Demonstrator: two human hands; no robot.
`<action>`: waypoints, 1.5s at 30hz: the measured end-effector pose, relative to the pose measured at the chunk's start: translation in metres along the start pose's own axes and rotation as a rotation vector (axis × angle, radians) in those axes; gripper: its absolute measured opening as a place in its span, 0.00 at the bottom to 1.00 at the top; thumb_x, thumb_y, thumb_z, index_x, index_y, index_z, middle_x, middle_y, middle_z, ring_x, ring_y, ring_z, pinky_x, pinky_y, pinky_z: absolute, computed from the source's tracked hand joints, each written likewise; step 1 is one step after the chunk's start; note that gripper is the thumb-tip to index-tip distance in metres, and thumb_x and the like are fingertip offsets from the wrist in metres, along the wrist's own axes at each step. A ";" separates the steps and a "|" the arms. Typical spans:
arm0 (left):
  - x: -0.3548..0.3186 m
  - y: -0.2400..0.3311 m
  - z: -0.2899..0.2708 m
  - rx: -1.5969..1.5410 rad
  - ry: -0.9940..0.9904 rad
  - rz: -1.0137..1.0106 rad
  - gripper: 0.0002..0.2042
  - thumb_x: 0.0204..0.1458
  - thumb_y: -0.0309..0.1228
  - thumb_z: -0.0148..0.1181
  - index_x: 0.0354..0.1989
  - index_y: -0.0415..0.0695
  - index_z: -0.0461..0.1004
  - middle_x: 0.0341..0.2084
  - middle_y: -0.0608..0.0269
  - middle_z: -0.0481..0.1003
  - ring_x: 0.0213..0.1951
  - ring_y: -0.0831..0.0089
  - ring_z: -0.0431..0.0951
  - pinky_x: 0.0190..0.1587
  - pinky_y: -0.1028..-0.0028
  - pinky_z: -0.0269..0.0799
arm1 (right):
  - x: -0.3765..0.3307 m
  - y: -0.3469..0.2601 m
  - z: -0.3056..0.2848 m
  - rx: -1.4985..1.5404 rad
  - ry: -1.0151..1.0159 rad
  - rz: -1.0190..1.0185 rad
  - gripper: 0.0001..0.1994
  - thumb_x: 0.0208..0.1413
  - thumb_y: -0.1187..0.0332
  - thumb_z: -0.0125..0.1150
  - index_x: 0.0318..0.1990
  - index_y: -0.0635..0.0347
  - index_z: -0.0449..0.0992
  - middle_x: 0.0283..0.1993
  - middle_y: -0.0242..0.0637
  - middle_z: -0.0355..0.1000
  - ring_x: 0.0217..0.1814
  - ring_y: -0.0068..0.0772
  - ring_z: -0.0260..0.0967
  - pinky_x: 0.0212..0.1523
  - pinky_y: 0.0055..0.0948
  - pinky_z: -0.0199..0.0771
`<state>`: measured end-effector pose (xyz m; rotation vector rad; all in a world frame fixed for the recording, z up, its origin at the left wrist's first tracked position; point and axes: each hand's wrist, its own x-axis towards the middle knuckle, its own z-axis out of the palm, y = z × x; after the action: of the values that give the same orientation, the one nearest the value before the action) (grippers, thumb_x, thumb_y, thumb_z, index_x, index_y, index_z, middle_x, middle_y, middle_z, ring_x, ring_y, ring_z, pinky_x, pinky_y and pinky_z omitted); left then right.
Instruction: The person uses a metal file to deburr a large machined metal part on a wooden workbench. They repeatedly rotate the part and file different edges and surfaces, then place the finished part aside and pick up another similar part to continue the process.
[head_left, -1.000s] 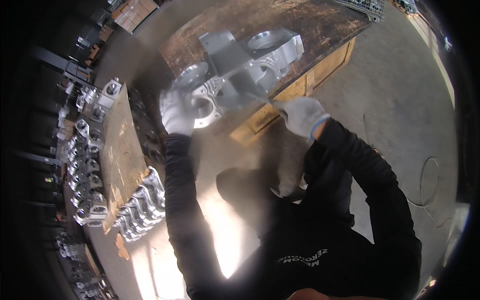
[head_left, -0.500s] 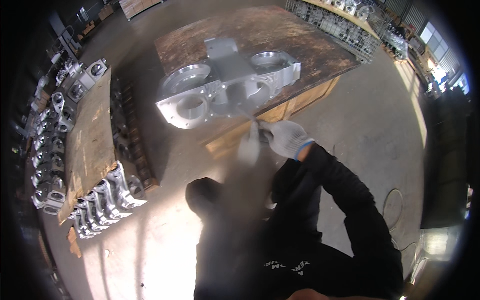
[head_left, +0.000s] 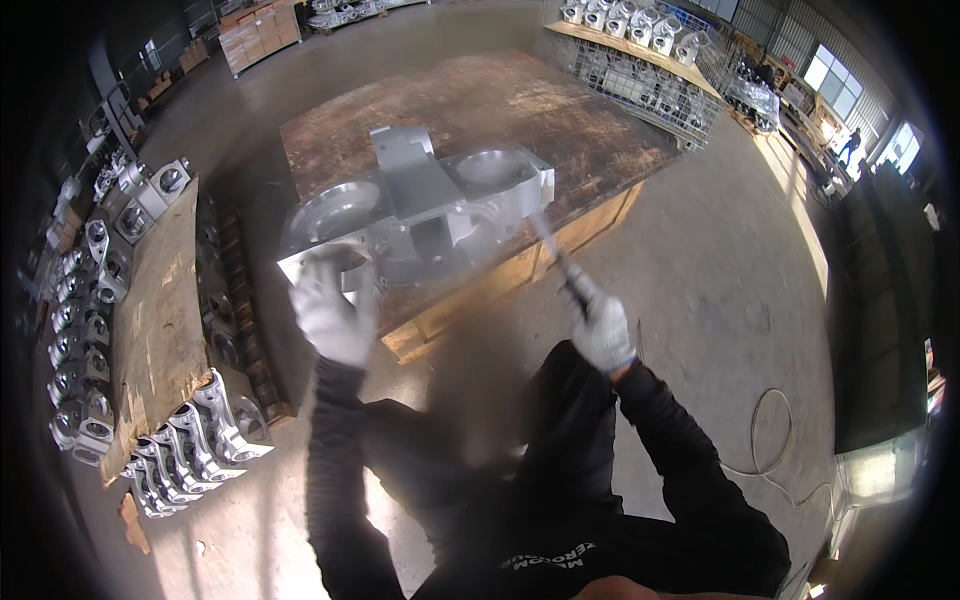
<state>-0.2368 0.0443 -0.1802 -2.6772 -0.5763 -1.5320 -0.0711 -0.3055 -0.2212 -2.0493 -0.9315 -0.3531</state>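
Note:
A large silver machined metal casting (head_left: 410,195) with round bores and a raised flat middle plate rests on the near part of a worn brown tabletop (head_left: 540,95). My left hand (head_left: 338,312), in a white glove, is up at the casting's near left corner. Its fingers are spread in front of the lower round opening; blur hides whether they touch the metal. White-gloved too, my right hand (head_left: 604,335) is closed round the dark handle of a slim file-like tool (head_left: 562,258). The tool's greyish blade, smeared by motion, points up toward the casting's right end.
Left of me, a board-topped stack (head_left: 155,320) carries rows of silver metal parts (head_left: 185,450). A wire crate (head_left: 640,85) of similar parts stands beyond the table. A loose cable (head_left: 770,430) lies on the floor at the right.
My hands were together before the casting and have come apart. The left went up and left to the casting's corner; the right moved right and down with the tool. The view has shifted.

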 end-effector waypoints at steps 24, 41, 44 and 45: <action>0.015 -0.031 0.014 0.039 -0.341 0.091 0.21 0.59 0.50 0.62 0.44 0.43 0.80 0.43 0.53 0.81 0.50 0.50 0.79 0.56 0.52 0.70 | 0.224 -0.028 -0.034 -0.787 -0.544 -0.389 0.12 0.60 0.64 0.61 0.37 0.60 0.87 0.39 0.51 0.84 0.42 0.58 0.83 0.43 0.50 0.82; 0.012 -0.028 0.011 0.045 -0.328 0.056 0.24 0.58 0.56 0.64 0.41 0.44 0.80 0.42 0.52 0.81 0.52 0.48 0.79 0.60 0.51 0.69 | 0.199 -0.028 -0.019 -0.944 -0.444 -0.204 0.13 0.56 0.65 0.62 0.47 0.48 0.88 0.33 0.46 0.82 0.41 0.53 0.83 0.40 0.52 0.82; 0.012 -0.027 0.011 0.037 -0.305 0.086 0.23 0.59 0.55 0.63 0.41 0.43 0.80 0.43 0.52 0.81 0.52 0.48 0.79 0.60 0.51 0.69 | 0.189 -0.035 -0.003 -0.938 -0.401 -0.265 0.14 0.57 0.66 0.61 0.49 0.48 0.87 0.34 0.46 0.83 0.40 0.53 0.83 0.39 0.51 0.82; 0.012 -0.028 0.011 0.019 -0.293 0.099 0.23 0.59 0.55 0.63 0.42 0.43 0.80 0.43 0.53 0.82 0.53 0.48 0.79 0.61 0.51 0.69 | 0.186 -0.036 -0.001 -0.933 -0.418 -0.310 0.15 0.57 0.66 0.62 0.52 0.46 0.86 0.35 0.47 0.83 0.40 0.54 0.83 0.41 0.51 0.82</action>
<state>-0.2307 0.0761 -0.1807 -2.8872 -0.4517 -1.1127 0.0301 -0.2023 -0.0993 -2.8927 -1.5458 -0.6215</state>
